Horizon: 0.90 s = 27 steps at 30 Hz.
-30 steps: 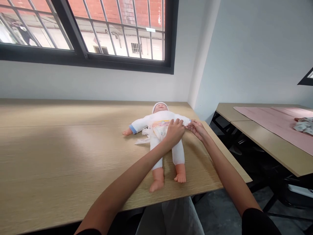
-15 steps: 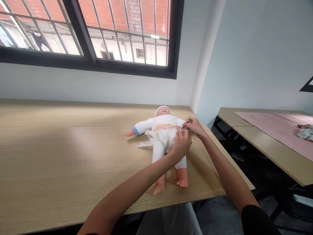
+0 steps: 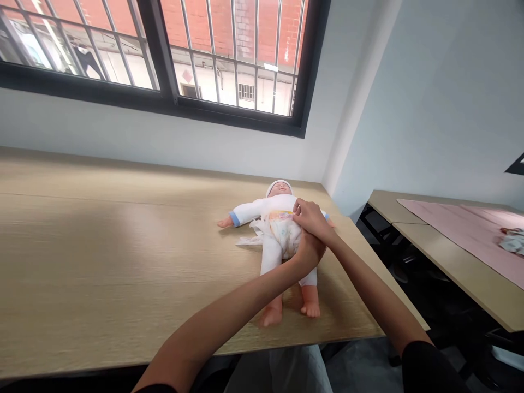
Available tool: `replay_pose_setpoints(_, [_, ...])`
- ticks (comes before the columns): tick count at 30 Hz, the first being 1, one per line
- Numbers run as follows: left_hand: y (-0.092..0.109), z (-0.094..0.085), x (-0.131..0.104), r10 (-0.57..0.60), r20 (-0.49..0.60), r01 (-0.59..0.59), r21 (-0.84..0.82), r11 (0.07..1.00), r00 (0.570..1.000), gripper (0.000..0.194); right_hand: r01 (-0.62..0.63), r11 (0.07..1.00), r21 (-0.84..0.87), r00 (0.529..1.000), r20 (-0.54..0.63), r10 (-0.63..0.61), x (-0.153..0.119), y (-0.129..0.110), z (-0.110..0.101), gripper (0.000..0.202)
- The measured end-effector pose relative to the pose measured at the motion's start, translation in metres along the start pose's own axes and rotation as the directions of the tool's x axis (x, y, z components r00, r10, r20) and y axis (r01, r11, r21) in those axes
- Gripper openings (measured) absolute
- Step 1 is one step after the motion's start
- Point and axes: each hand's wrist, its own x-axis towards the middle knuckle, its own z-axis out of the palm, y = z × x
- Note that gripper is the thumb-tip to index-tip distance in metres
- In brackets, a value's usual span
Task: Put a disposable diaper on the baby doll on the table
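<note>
A baby doll [image 3: 268, 206] in a white suit with blue cuffs and a white cap lies on its back, head toward the wall. Around its hips is a white diaper [image 3: 286, 232] with a coloured front band; one side piece of it hangs loose at the image left. My right hand [image 3: 313, 218] is closed in a pinch at the front band, apparently on the diaper's edge. Just below it, my left hand [image 3: 311, 252] rests against the diaper's side at the image right. Its fingers are mostly hidden behind my right hand and wrist.
The doll lies on a wooden table [image 3: 123, 262], near its right end and front edge. Across a gap stands another table [image 3: 442, 251] with a pink cloth [image 3: 462, 226] and a bundle of fabric [image 3: 513, 240]. A barred window [image 3: 233, 60] is above.
My right hand has moved left from the doll's side across to the diaper's front band. My left hand has shifted slightly down and right, now partly covered. The view has tilted a little.
</note>
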Motion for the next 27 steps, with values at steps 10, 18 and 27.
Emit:
replay_pose_setpoints(10, [-0.004, -0.008, -0.011, -0.145, -0.058, 0.154, 0.195, 0.969, 0.988, 0.072, -0.087, 0.841, 0.534, 0.832, -0.425, 0.356, -0.030, 0.085, -0.001, 0.034])
replay_pose_setpoints(18, [-0.019, -0.022, -0.002, -0.196, 0.036, 0.190, 0.130, 0.973, 0.980, 0.079, -0.236, 0.882, 0.409, 0.845, -0.362, 0.394, -0.048, 0.136, 0.031, 0.032])
replay_pose_setpoints(27, [-0.026, -0.032, -0.004, -0.170, 0.165, 0.140, 0.181, 0.973, 0.971, 0.069, -0.259, 0.910, 0.323, 0.871, -0.329, 0.364, -0.047, 0.135, 0.030, 0.029])
